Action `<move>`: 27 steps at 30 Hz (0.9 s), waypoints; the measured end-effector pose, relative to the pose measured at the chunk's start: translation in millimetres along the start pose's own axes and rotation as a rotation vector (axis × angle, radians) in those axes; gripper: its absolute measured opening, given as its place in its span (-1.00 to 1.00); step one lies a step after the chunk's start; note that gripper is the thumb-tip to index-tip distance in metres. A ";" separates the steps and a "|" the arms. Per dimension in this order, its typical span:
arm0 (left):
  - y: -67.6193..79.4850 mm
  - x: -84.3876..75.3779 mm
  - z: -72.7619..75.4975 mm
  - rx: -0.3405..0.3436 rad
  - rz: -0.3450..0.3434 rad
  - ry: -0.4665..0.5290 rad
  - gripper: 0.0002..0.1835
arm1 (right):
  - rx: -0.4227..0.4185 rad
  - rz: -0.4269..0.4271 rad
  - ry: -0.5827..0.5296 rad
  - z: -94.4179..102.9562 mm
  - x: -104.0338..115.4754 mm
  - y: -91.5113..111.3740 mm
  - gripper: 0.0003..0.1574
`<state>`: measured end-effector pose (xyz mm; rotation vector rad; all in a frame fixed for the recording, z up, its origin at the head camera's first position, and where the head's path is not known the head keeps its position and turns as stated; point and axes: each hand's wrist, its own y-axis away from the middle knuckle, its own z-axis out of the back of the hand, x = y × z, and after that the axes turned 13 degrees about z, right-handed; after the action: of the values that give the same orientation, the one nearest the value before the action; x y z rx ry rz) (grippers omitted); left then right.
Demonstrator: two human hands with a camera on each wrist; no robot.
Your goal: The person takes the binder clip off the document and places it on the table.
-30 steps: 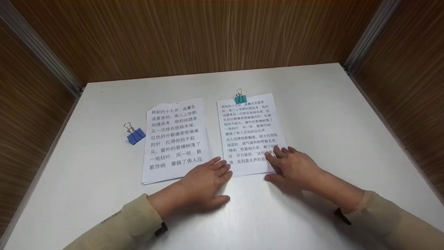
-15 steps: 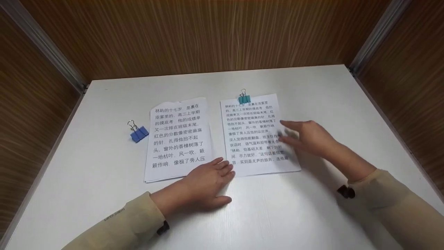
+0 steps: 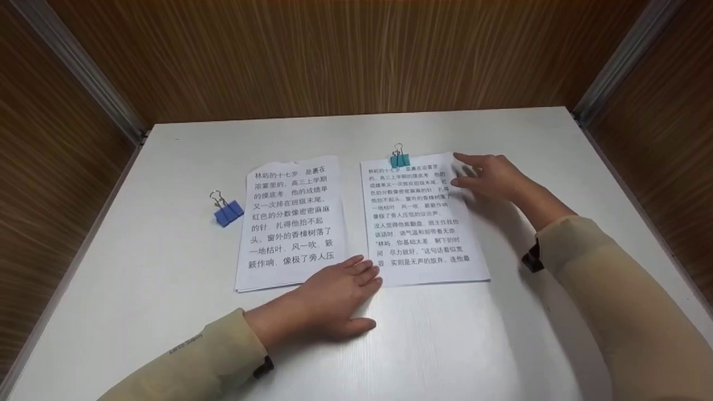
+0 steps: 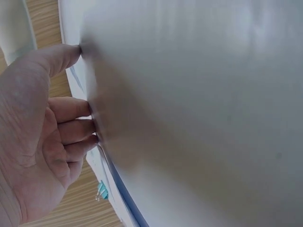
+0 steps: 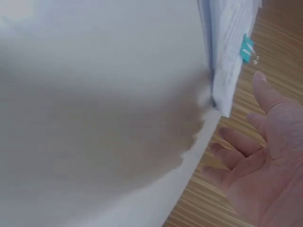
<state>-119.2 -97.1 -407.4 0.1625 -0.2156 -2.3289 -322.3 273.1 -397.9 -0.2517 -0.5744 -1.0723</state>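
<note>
Two paper stacks printed with large text lie side by side in the head view. A teal binder clip (image 3: 399, 160) grips the top edge of the right stack (image 3: 418, 223); the left stack (image 3: 292, 217) has a ragged, wavy top edge. My left hand (image 3: 337, 298) lies over the left stack's lower right corner, fingertips at the gap between the stacks. Around the right stack's upper right corner, my right hand (image 3: 496, 175) has its fingers spread, nothing between them. In the right wrist view those fingers (image 5: 239, 142) appear apart from the paper.
A blue binder clip (image 3: 228, 213) lies left of the left stack, its wire handles pointing away. The white table (image 3: 434, 345) is bounded by a wood-grain panel (image 3: 345, 55) at the back and similar panels at both sides.
My right hand has lifted from the right stack's lower right corner and moved up along its right side to the top corner. The left hand has stayed in place. The view has shifted slightly.
</note>
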 end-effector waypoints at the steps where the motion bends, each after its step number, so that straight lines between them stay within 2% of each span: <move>1: -0.1 0.1 -0.1 -0.001 0.000 0.001 -0.17 | 0.010 -0.008 -0.004 -1.4 -1.5 -3.3 0.01; 5: 0.0 0.8 -0.6 0.002 -0.003 0.014 -0.16 | 0.056 -0.052 -0.014 -10.3 -4.1 -13.3 0.14; 8: 0.9 1.1 -0.7 0.006 -0.003 0.026 -0.16 | 0.075 -0.066 -0.028 -18.8 -3.3 -17.4 0.17; 15: 0.5 1.7 -1.7 0.010 0.002 0.027 -0.15 | 0.033 -0.033 -0.115 -29.1 -2.9 -17.4 0.09; 21: 0.7 1.7 -1.4 0.026 0.008 0.036 -0.15 | -0.067 -0.004 -0.314 -25.0 -2.8 -12.6 -0.01; 24: 1.0 1.6 -1.1 0.019 0.011 0.042 -0.15 | -0.101 -0.017 -0.438 -22.9 -2.9 -11.1 -0.08; 27: 1.4 1.2 -0.8 0.015 0.010 0.042 -0.15 | -0.103 -0.048 -0.497 -21.8 -4.0 -9.8 -0.11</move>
<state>-118.8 -98.9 -407.9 0.2171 -0.2124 -2.3120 -325.4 261.5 -419.0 -0.6073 -0.9736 -1.0906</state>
